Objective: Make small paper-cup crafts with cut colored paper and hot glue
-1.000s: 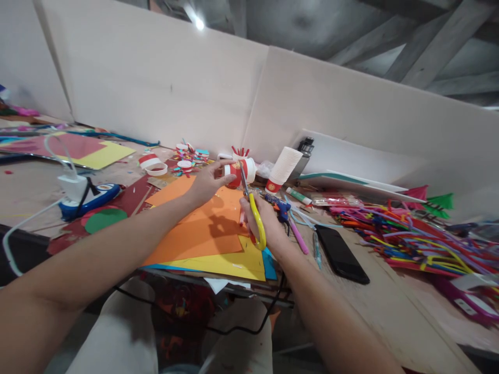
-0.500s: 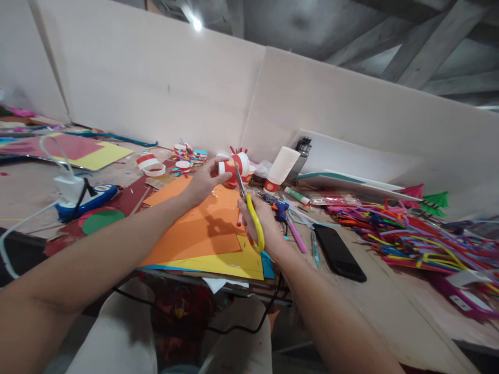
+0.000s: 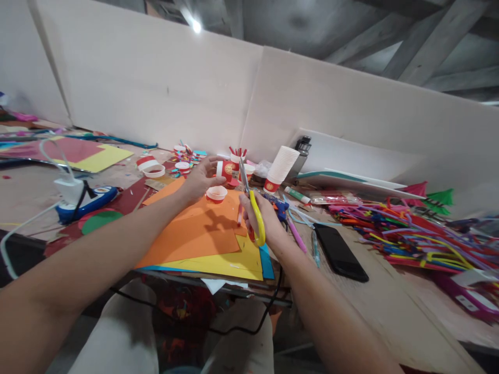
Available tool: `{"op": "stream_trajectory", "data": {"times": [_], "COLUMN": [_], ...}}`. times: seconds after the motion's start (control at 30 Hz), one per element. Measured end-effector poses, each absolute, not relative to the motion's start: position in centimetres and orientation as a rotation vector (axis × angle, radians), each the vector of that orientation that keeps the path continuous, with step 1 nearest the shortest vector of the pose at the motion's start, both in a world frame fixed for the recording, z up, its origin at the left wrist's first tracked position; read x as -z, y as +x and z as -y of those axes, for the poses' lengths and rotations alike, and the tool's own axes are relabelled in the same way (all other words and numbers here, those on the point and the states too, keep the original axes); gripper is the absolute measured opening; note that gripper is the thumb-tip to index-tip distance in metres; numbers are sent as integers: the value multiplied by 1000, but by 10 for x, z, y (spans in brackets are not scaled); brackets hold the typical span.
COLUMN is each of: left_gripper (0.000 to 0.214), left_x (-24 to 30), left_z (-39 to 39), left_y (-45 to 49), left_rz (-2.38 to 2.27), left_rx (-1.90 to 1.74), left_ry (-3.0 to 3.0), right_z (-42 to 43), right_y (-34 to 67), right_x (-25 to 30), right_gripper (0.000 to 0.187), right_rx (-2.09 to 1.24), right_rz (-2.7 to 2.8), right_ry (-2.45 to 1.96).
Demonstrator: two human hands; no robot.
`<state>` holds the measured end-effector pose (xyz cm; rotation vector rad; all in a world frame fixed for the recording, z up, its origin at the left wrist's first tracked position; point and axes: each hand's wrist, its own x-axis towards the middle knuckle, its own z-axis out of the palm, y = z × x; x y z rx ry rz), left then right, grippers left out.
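Observation:
My left hand (image 3: 205,177) is closed around a red and white paper cup (image 3: 226,170), its printed gold emblem facing me. In my right hand (image 3: 260,214) is a pair of scissors (image 3: 256,218) with yellow handles, blades pointing up and away, just right of the cup. Below the cup, a cut white cup rim (image 3: 216,194) with a red edge lies on the orange paper (image 3: 195,231). Behind the cup stand another paper cup (image 3: 247,171) and one holding red sticks (image 3: 237,155).
A stack of paper cups (image 3: 281,169) stands behind my right hand, beside a dark bottle (image 3: 301,156). Pipe cleaners (image 3: 421,234) spread at the right near a black phone (image 3: 341,252). A blue power strip (image 3: 88,201) sits at the left, and small cup crafts (image 3: 183,165) lie at the back.
The rim piece has come off the cup and dropped onto the orange paper. The scissors have moved off the cup to the right, and my left hand has shifted slightly left with it.

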<state>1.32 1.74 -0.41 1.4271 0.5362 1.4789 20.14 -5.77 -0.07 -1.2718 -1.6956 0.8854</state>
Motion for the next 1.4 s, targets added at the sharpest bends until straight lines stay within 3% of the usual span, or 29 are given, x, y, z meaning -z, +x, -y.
{"op": "stream_trajectory", "data": {"times": [0.23, 0.57, 0.73, 0.97, 1.4], "left_gripper": [44, 59, 55, 30, 38], "left_x": [-3, -4, 0, 2, -1], "left_z": [-9, -21, -25, -34, -19], "left_y": [15, 10, 7, -9, -30], "left_rz": [-492, -683, -729, -630, -949], "left_rx": [-1308, -1363, -1364, -1522, -1035], "left_ry": [1235, 975, 883, 1053, 1527], "right_z": [52, 58, 61, 58, 44], "right_y": [205, 206, 206, 209, 217], "right_x": [2, -4, -7, -7, 1], "right_gripper": [38, 31, 28, 24, 28], "right_rx": [-839, -711, -649, -496, -384], "right_rz": [1650, 1780, 1785, 1850, 1831], "right_ry": [-1223, -1238, -1239, -1266, -1287]}}
